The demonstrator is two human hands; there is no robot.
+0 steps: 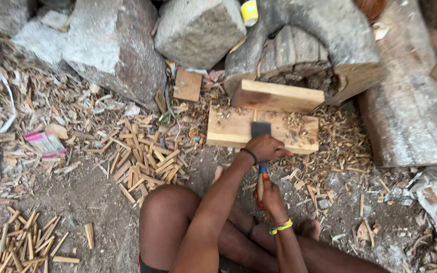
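Bare ground (92, 197) covered with wood chips fills the frame, with large grey stones (198, 30) along the top and a thick log (410, 101) at the right. In the centre lies a flat wooden board (228, 129), which seems to serve as a chopping base, and a second plank (276, 95) rests on its far edge. The left hand (265, 147) is closed over the top of a thin wood piece standing on the board, probably to keep it upright under the dark blade (260, 128). The right hand (268, 194), lower in the frame, is clamped on the handle of this chopping tool. Split sticks (145, 159) lie in a heap left of the board, and another pile (18, 247) is at the lower left.
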